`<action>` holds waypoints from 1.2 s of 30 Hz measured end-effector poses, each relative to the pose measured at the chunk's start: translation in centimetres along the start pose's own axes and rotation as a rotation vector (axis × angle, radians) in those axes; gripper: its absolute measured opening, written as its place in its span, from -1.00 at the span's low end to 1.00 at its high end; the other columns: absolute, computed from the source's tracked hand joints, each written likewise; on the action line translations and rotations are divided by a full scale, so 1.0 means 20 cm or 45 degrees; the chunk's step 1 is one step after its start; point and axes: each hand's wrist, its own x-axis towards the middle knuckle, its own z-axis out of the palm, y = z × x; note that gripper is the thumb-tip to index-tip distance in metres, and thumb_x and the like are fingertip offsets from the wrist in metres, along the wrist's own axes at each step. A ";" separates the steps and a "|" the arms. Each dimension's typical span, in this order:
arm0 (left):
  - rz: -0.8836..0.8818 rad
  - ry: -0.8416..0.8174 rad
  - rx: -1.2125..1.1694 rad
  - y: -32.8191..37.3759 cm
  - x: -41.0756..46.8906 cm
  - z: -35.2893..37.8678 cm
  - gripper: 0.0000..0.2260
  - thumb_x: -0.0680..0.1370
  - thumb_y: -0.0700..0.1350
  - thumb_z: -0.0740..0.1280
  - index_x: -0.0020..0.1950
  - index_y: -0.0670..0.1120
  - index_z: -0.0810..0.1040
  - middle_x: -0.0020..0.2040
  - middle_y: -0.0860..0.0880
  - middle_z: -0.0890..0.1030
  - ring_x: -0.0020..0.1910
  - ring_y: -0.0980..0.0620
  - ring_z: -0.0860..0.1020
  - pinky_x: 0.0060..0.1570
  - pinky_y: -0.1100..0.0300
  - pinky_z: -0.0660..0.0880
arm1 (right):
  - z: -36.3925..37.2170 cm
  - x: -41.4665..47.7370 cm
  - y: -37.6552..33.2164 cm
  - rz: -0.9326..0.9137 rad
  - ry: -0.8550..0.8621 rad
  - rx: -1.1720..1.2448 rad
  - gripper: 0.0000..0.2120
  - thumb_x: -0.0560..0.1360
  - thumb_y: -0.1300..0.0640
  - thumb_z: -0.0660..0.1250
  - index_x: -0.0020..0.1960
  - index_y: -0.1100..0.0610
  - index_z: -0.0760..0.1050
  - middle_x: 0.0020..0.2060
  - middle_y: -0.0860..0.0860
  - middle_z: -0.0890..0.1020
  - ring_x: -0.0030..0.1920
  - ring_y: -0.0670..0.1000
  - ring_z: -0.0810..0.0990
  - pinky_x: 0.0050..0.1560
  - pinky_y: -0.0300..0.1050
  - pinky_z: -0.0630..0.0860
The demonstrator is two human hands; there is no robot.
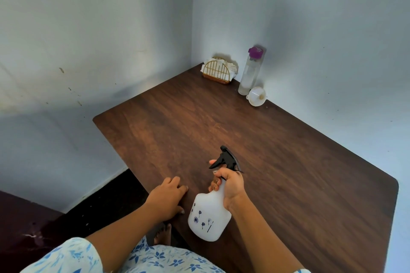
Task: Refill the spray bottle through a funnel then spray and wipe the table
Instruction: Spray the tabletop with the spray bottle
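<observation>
1. Right hand (pixel 230 186) is wrapped tight around the neck of the white spray bottle (pixel 208 215), with a finger on its black trigger (pixel 216 163).
2. The bottle sits tilted over the near part of the table (pixel 288 173), nozzle aimed away from the person. Can't tell if its base touches the wood.
3. Left hand (pixel 166 197) holds nothing. It just rests on the table's near edge beside the bottle, fingers relaxed.
4. Way off in the far corner is a white funnel (pixel 256 96), lying right next to a clear bottle with a purple cap (pixel 249 73).
5. A gold wire holder (pixel 216 71) stuffed with white cloth is nearby too.
</observation>
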 end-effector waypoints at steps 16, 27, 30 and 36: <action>-0.015 -0.014 0.011 0.01 0.00 0.00 -0.38 0.49 0.08 0.33 0.47 0.02 0.14 0.36 -0.06 0.22 0.31 -0.07 0.24 0.24 0.04 0.40 | -0.06 -0.03 0.03 0.022 0.035 0.115 -0.68 0.39 0.37 0.16 0.07 0.26 0.58 -0.58 0.04 0.35 -0.59 -0.03 0.29 -0.46 -0.16 0.35; 0.054 -0.092 0.051 0.07 0.02 -0.01 -0.43 0.49 0.07 0.33 0.43 -0.02 0.21 0.39 -0.11 0.20 0.32 -0.12 0.25 0.27 0.00 0.37 | -0.20 -0.12 0.04 0.065 0.123 0.190 -0.70 0.40 0.38 0.15 0.06 0.28 0.56 -0.59 0.03 0.34 -0.61 -0.04 0.27 -0.48 -0.18 0.32; 0.144 -0.144 0.050 0.15 0.04 0.00 -0.39 0.48 0.04 0.35 0.45 0.00 0.17 0.46 -0.12 0.12 0.41 -0.15 0.16 0.35 -0.04 0.29 | -0.26 -0.17 0.04 0.081 0.141 0.250 -0.69 0.41 0.37 0.14 0.08 0.29 0.54 -0.60 0.02 0.32 -0.62 -0.04 0.26 -0.47 -0.18 0.28; 0.205 -0.188 0.136 0.28 0.05 0.01 -0.29 0.48 0.02 0.37 0.50 0.01 0.04 0.53 -0.13 -0.03 0.49 -0.18 -0.02 0.44 -0.09 0.15 | -0.41 -0.28 0.06 0.078 0.208 0.302 -0.67 0.40 0.37 0.14 0.09 0.30 0.54 -0.59 0.01 0.32 -0.61 -0.05 0.26 -0.47 -0.18 0.28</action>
